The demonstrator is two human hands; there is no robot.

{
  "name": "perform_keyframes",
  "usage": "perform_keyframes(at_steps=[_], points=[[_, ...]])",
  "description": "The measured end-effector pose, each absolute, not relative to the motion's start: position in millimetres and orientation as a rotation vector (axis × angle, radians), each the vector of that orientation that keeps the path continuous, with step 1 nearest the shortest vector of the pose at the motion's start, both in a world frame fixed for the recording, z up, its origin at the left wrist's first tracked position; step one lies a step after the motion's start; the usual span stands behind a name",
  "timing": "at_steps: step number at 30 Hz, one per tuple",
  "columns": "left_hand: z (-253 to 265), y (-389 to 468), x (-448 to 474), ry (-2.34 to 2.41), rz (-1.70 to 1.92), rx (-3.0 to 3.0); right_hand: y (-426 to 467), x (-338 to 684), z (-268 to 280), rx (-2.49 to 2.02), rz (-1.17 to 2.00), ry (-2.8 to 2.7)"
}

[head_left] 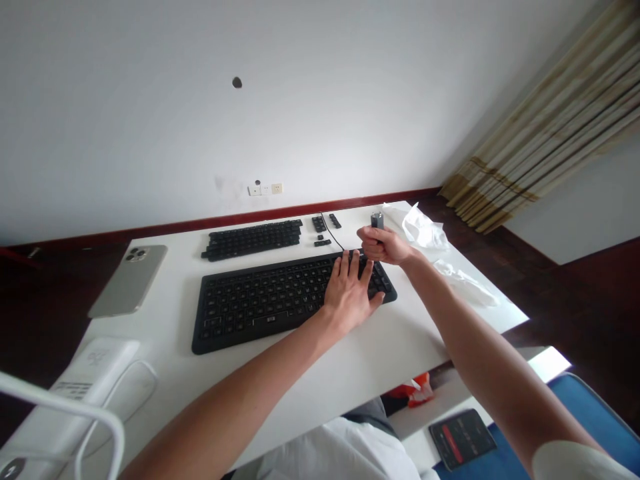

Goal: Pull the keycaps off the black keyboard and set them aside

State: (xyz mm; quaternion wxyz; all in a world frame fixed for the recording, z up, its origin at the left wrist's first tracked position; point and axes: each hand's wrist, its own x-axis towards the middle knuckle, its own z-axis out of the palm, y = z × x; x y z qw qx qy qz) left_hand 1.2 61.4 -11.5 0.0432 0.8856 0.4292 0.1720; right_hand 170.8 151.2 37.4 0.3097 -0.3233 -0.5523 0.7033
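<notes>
A black keyboard [260, 298] with its keycaps off lies on the white table. My left hand [349, 293] rests flat on its right part, fingers spread and the thumb out to the side. Above the keyboard's back right corner, my right hand [383, 245] is closed in a fist around a dark grey handle-like tool [377, 220] with a shiny top. The tool's lower end is hidden, so I cannot tell whether it touches the keyboard. Behind the keyboard, black keycaps [253, 240] sit together in rows, with smaller groups of keycaps [319, 224] to their right.
A phone [131, 280] lies at the table's left, with a white power strip [75, 400] and white cable [100, 408] nearer me. Crumpled white plastic [425, 228] lies at the right. A second phone [463, 440] rests below the table's front edge, beside a blue seat [595, 427].
</notes>
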Motion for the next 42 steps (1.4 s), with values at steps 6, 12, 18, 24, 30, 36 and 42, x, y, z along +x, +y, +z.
perform_keyframes(at_steps=[6, 12, 18, 24, 30, 36, 42], points=[[-13, 61, 2, 1.315, 0.53, 2.72, 150, 170, 40, -0.841, 1.909, -1.585], [-13, 62, 2, 1.309, 0.555, 2.709, 157, 194, 25, -0.778, 1.944, -1.408], [-9, 63, 2, 1.307, 0.54, 2.706, 164, 201, 19, -0.788, 1.91, -1.215], [-13, 62, 3, 1.321, 0.537, 2.71, 158, 174, 40, -1.007, 1.834, -1.223], [-14, 61, 3, 1.321, 0.528, 2.699, 149, 147, 47, -1.215, 1.621, -1.339], [-9, 62, 3, 1.322, 0.468, 2.683, 151, 137, 50, -1.346, 1.506, -1.248], [-7, 62, 3, 1.323, 0.442, 2.673, 153, 129, 52, -1.436, 1.443, -1.215]])
